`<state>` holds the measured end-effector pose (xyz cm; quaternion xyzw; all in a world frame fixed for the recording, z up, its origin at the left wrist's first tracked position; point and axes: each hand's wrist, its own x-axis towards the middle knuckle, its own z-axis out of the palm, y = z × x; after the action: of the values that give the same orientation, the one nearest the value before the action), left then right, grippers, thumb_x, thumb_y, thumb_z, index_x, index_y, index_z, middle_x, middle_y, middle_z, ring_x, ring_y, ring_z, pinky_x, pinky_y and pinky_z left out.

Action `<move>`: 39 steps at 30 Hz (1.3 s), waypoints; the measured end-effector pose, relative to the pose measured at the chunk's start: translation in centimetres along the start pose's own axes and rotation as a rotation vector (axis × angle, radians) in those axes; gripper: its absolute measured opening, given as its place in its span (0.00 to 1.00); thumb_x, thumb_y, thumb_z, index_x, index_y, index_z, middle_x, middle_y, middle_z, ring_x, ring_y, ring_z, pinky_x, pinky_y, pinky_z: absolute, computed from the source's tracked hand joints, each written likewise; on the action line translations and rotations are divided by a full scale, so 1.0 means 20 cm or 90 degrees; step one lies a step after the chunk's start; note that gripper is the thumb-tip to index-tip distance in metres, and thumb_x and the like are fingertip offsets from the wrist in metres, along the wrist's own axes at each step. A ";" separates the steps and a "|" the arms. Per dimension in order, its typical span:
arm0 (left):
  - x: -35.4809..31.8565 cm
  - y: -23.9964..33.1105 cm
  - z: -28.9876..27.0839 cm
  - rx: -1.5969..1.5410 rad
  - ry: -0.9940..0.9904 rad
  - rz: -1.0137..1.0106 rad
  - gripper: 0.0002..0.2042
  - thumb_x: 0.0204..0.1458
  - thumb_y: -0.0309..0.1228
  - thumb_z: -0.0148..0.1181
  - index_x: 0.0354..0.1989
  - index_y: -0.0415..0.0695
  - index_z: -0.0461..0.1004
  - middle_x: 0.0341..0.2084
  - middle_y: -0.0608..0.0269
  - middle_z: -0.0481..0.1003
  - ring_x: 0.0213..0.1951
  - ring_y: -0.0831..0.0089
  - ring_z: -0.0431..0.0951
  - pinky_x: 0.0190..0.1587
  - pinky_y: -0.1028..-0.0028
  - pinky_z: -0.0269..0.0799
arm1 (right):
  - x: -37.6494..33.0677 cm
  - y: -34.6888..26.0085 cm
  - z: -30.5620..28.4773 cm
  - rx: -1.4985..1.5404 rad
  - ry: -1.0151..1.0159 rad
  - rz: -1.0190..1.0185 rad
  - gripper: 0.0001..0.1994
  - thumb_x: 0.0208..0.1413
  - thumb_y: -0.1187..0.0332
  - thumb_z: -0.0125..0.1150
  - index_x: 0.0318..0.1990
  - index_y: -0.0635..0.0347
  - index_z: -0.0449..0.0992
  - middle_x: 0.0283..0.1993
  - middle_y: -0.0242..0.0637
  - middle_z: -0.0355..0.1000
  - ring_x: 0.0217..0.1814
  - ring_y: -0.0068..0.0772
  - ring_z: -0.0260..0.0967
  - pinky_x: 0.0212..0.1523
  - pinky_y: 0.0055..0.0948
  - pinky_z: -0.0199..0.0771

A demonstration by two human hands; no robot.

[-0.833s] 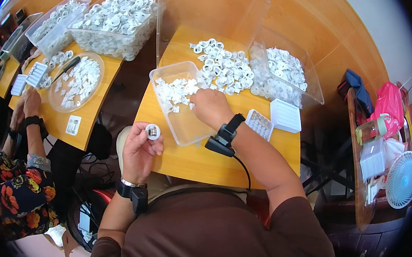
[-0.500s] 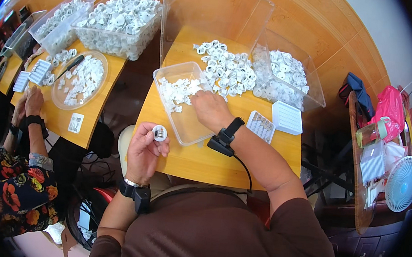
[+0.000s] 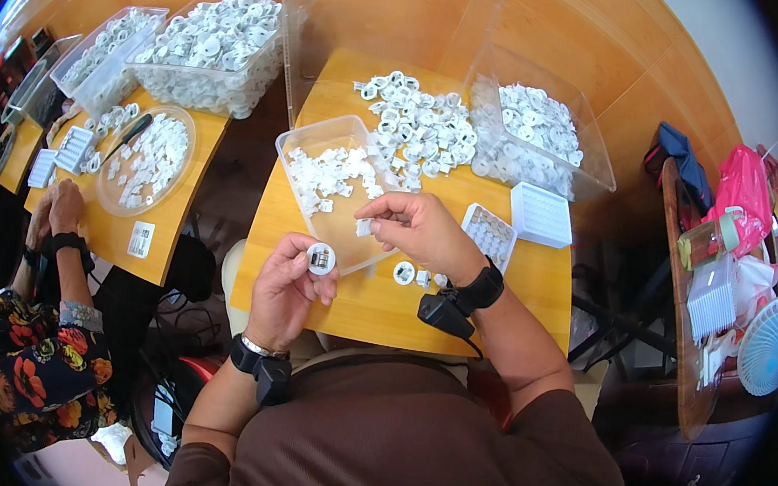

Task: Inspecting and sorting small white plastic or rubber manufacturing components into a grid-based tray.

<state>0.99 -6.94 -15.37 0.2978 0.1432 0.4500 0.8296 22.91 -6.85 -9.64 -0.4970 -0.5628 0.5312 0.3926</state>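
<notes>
Between the thumb and fingers of my left hand [image 3: 283,294] is a round white plastic housing [image 3: 321,258], with metal parts showing inside it. My right hand [image 3: 423,232] pinches a small white plastic piece [image 3: 364,228] above the near side of a clear plastic tub [image 3: 325,128]. Inside the tub lies a heap of small white pieces [image 3: 332,174]. On the table near my right wrist sit another round housing [image 3: 404,273] and a small white part [image 3: 423,278]. Beyond the tub is a loose pile of round white housings [image 3: 424,125].
To the right stand a white tray of small round parts [image 3: 489,234] and a white grid block [image 3: 542,215]. A large clear bin [image 3: 593,169] of white parts is behind them. At the left, a person's hands [image 3: 63,209] work beside a round dish [image 3: 186,167]. A fan [image 3: 768,347] stands far right.
My right hand has come out of the tub toward my left hand, now with a small white piece in its fingers. The parts near my right wrist have come into view.
</notes>
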 end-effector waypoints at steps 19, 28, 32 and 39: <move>0.02 -0.06 0.09 0.012 -0.021 -0.070 0.11 0.59 0.35 0.50 0.43 0.41 0.66 0.28 0.56 0.74 0.25 0.72 0.75 0.29 0.77 0.71 | -0.17 -0.09 0.12 -0.253 0.039 -0.189 0.04 0.51 0.76 0.60 0.34 0.65 0.76 0.31 0.38 0.75 0.31 0.27 0.73 0.33 0.24 0.71; 0.01 -0.06 0.09 0.029 -0.014 -0.093 0.10 0.60 0.33 0.49 0.43 0.41 0.66 0.29 0.57 0.74 0.26 0.73 0.75 0.29 0.78 0.71 | -0.16 -0.07 0.11 -0.337 0.021 -0.249 0.05 0.50 0.75 0.59 0.34 0.65 0.76 0.31 0.42 0.74 0.32 0.38 0.73 0.34 0.28 0.71; 0.01 -0.07 0.08 0.019 -0.012 -0.103 0.10 0.60 0.34 0.49 0.43 0.41 0.66 0.27 0.58 0.74 0.25 0.74 0.75 0.29 0.79 0.71 | -0.16 -0.09 0.11 -0.332 0.018 -0.242 0.05 0.50 0.75 0.59 0.35 0.65 0.76 0.31 0.41 0.74 0.32 0.38 0.73 0.34 0.29 0.71; 0.02 -0.08 0.07 0.006 -0.022 -0.108 0.09 0.60 0.34 0.49 0.43 0.41 0.66 0.26 0.59 0.74 0.24 0.74 0.74 0.28 0.79 0.71 | -0.16 -0.07 0.11 -0.338 0.028 -0.228 0.05 0.50 0.75 0.59 0.35 0.65 0.77 0.31 0.42 0.74 0.32 0.38 0.73 0.34 0.29 0.71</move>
<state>2.91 -7.78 -15.24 0.2961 0.1560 0.3720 0.8658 21.23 -10.39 -8.17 -0.4866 -0.7515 0.2776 0.3484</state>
